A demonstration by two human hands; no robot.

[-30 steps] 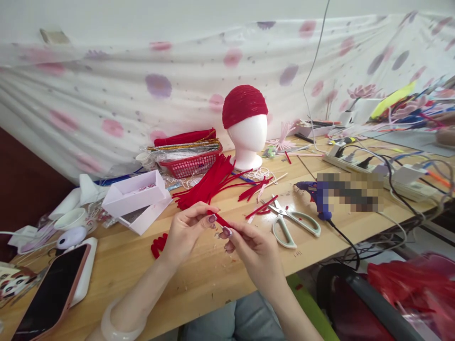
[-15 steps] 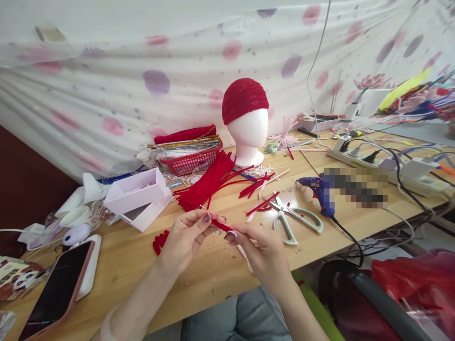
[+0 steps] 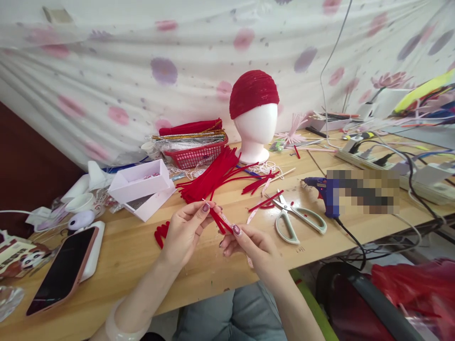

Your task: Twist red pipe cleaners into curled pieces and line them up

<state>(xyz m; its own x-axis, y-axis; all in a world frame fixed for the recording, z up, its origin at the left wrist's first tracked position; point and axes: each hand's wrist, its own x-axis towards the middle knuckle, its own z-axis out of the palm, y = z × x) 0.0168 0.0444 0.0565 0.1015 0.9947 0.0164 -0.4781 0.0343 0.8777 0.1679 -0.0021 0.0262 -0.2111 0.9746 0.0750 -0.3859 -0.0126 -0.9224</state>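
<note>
Between my hands are red pipe cleaners (image 3: 217,221), with a thin pale tip sticking out above my left fingers. My left hand (image 3: 186,229) pinches their upper end between thumb and forefinger. Lower and to the right, my right hand (image 3: 254,246) is closed on one lower end, while another red end hangs free beside it. Just beyond my hands lies a thick bundle of red pipe cleaners (image 3: 209,175). Some bent red pieces (image 3: 161,233) rest left of my left wrist. Open scissors (image 3: 298,215) lie right of my right hand, close to short red pieces (image 3: 265,201).
A white mannequin head (image 3: 256,125) wearing a red cap (image 3: 254,94) stands at the back. Left of it are a red basket (image 3: 199,156) and white boxes (image 3: 140,182). A phone (image 3: 62,270) lies at left. A blue glue gun (image 3: 325,192) and power strip (image 3: 377,166) are at right.
The lower ends of the held red pipe cleaners have spread apart. My right hand has moved slightly away from my left and turned. The whole view has shifted a little.
</note>
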